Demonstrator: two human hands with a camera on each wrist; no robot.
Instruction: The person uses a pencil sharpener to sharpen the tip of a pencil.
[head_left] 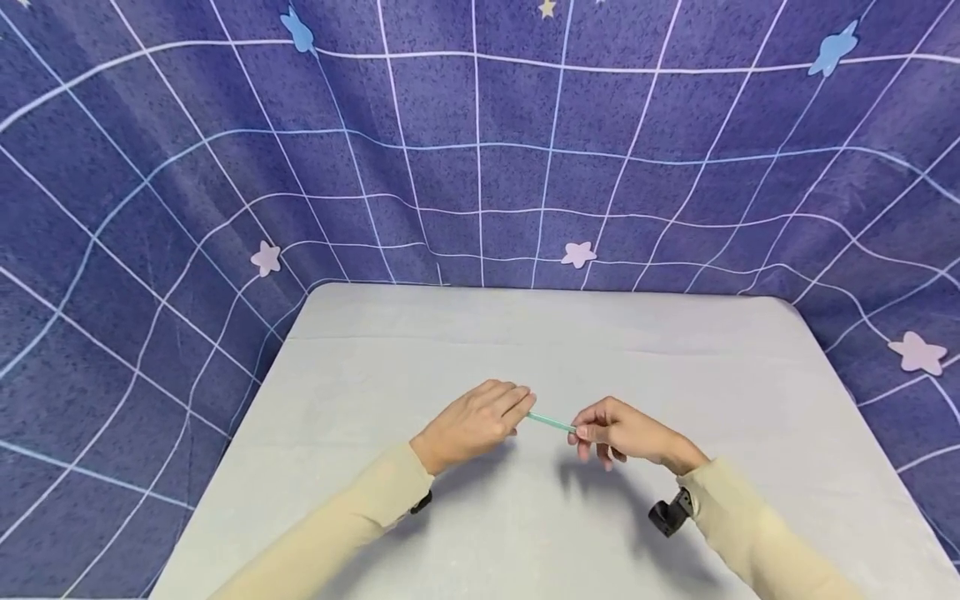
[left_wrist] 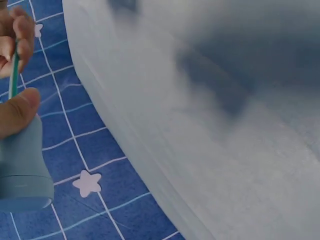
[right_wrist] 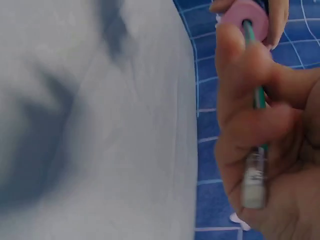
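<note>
My left hand (head_left: 476, 421) grips a pencil sharpener, which it hides in the head view. The left wrist view shows the sharpener's light blue, bottle-shaped body (left_wrist: 25, 160) under the thumb. From the right wrist its pink end (right_wrist: 257, 17) is visible, with a dark hole in the middle. A slim green pencil (head_left: 551, 422) spans the space between the hands, one end in that hole. My right hand (head_left: 630, 433) pinches the pencil between thumb and fingers. The pencil's whitish eraser end (right_wrist: 254, 195) lies toward the palm. Both hands are above the table.
A white-covered table (head_left: 360, 333) lies under both hands, with their shadows on it. Behind and at the sides hangs a blue curtain (head_left: 517, 179) with a grid of lines and pale stars. A small black wrist camera (head_left: 670, 512) sits below my right cuff.
</note>
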